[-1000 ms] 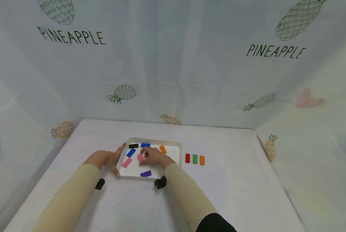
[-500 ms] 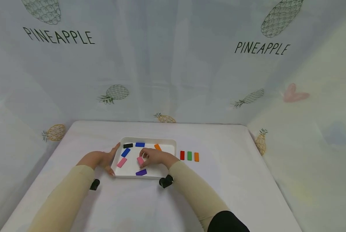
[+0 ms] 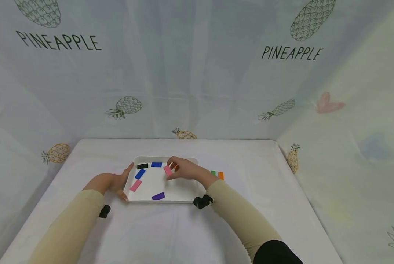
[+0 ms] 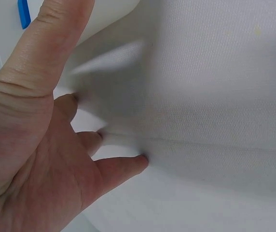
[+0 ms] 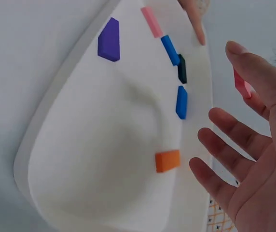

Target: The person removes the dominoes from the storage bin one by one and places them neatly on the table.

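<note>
A shallow white tray (image 3: 181,202) lies on the table. My right hand (image 3: 185,168) pinches a pink block (image 3: 167,171) between thumb and index finger, above the tray's back half; the other three fingers spread loosely in the right wrist view. At the tray's left edge my left hand (image 3: 115,183) spans the side with fingers spread and extended. Inside the tray lie a black block (image 3: 142,166), two blue ones, a second pink block (image 3: 135,185), a purple block (image 3: 158,196) and an orange block (image 5: 167,161), mostly hidden by my right hand in the head view.
Right of the tray, a green block (image 3: 212,173) and another orange block (image 3: 221,175) lie on the white-covered table (image 3: 250,205). My right forearm partly covers them. Behind the table hangs a pineapple-print curtain (image 3: 216,91).
My right hand, holding the pink block, has risen and moved back and to the right over the tray. My left hand keeps its place at the tray edge. The head view has shifted slightly.
</note>
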`<state>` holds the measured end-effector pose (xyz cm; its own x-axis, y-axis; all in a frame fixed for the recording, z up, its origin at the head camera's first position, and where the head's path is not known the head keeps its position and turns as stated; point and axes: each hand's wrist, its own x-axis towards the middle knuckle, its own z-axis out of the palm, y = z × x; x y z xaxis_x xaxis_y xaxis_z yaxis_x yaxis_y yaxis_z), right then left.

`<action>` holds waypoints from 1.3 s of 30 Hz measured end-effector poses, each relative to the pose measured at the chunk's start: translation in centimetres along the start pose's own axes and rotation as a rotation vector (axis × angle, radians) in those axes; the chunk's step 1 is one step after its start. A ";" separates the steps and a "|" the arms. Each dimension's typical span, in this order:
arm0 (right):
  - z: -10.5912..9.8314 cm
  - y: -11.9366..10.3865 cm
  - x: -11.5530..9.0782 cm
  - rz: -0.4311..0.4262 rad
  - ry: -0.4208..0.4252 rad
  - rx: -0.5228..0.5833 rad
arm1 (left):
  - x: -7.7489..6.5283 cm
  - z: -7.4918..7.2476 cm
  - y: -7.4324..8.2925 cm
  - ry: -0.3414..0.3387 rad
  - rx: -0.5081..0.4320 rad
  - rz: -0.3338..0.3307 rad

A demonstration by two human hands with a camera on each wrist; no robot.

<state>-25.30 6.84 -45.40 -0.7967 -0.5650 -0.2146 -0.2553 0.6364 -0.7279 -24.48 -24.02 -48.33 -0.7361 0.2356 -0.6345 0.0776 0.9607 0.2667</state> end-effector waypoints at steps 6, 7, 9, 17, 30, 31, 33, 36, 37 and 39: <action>-2.2 1.2 -1.4 -0.012 0.072 0.034 | -0.7 -0.4 0.6 -0.005 -0.018 0.007; -2.6 1.5 -1.6 -0.006 0.085 0.042 | -0.7 -0.4 0.6 -0.006 -0.024 0.009; -3.2 2.0 -2.2 0.012 0.109 0.053 | -0.7 -0.3 0.6 -0.009 -0.037 0.021; -4.0 6.1 -4.9 0.086 0.230 0.069 | -0.6 0.0 0.4 -0.024 -0.064 0.027; -4.2 12.8 -8.9 0.155 0.417 0.042 | -0.8 -0.4 0.5 -0.005 -0.032 0.030; -4.3 13.3 -9.2 0.159 0.425 0.028 | -0.8 -0.4 0.5 -0.005 -0.029 0.030; -4.2 14.2 -9.7 0.167 0.435 -0.001 | -1.0 -0.4 0.6 -0.001 -0.026 0.024; -4.0 15.3 -10.4 0.190 0.441 -0.017 | -1.2 -0.4 0.6 0.005 -0.026 0.022; -4.0 15.7 -10.5 0.205 0.445 -0.018 | -1.2 -0.4 0.6 0.004 -0.022 0.016; -3.9 16.3 -10.9 0.218 0.455 -0.028 | -1.2 -0.4 0.5 0.006 -0.016 0.013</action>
<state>-22.90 25.38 -52.41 -0.9896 -0.1349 -0.0493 -0.0660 0.7318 -0.6783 -23.83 -23.86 -47.14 -0.7392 0.2471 -0.6265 0.0766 0.9551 0.2863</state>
